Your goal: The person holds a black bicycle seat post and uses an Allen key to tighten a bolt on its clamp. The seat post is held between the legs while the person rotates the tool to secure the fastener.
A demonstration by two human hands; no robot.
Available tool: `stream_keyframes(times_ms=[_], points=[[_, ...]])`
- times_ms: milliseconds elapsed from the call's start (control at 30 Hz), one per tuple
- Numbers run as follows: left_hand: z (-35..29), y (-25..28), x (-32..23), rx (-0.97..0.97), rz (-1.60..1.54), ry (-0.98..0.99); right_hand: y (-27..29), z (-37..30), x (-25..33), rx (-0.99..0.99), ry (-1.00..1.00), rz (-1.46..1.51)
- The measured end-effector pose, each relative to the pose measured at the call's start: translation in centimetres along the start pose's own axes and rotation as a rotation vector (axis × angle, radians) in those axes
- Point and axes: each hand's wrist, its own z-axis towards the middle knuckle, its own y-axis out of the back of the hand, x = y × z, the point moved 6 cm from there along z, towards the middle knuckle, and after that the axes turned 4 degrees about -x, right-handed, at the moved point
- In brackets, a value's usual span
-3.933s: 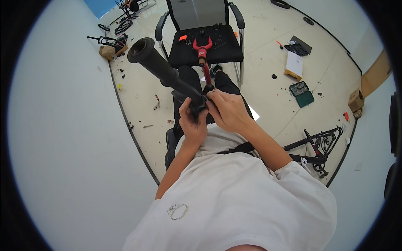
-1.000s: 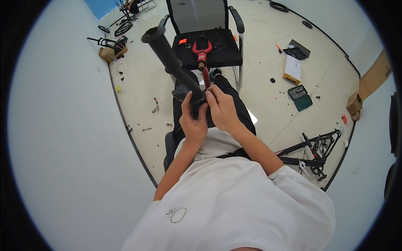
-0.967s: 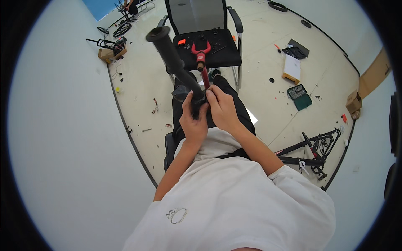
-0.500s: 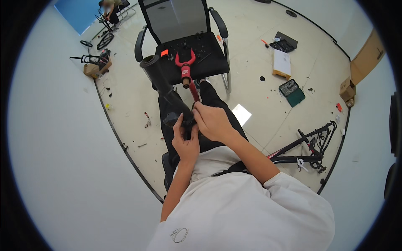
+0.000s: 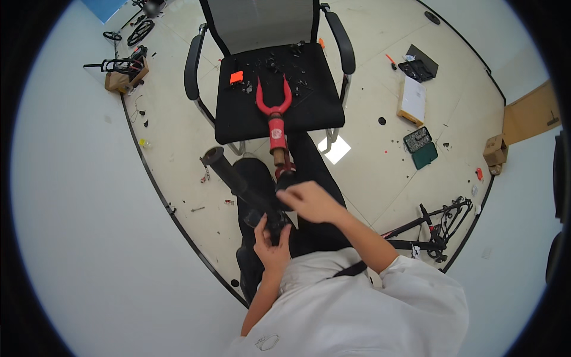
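Right hand (image 5: 313, 203), finger gap unclear, has parted from left hand (image 5: 273, 257), which pinches handlebar (image 5: 257, 200), grip (image 5: 226, 173) still on; fork (image 5: 276, 132) overlaps chair seat (image 5: 238, 119)'s front edge.

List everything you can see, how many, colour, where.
Mesh-backed armchair with padded seat: one, black, straight ahead.
Two-pronged metal fork: one, red, prongs over that seat.
Small rectangular block: one, orange, seat's left side.
Loose little parts: many, mostly dark, on seat and floor.
Tubular handlebar with thick grip: one, black, near, left of fork.
Bicycle frame: one, black, floor, lower right.
Hinged open case: one, green, floor, right.
Flat box: one, white and yellow, beyond case.
Cardboard boxes: at least two, brown, left and right.
Wheels: at least two, black, far left.
Short-sleeved shirt: one, white, bottom.
Left hand: one, bare, holding handlebar.
Right hand: one, bare, near handlebar, blurred.
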Motion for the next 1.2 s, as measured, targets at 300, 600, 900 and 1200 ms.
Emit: stream_keyframes(times_ms=[300, 600, 900, 1200], points=[[3.8, 1.1, 0.6, -0.028, -0.241, 0.27, 15.6, 26.8, -15.7, -0.683, 0.048, -0.369], [2.8, 1.0, 0.0, 0.037, -0.361, 0.304, 15.4, 31.6, -20.3, -0.527, -0.202, -0.579], [0.5, 3.3, -0.6, 0.051, -0.358, 0.307, 15.2, 31.0, -19.6, -0.714, -0.365, -0.562], [1.8, 3.2, 0.6, 0.022, -0.446, 0.358, 14.1, 16.4, -16.1, -0.785, 0.049, 0.026]])
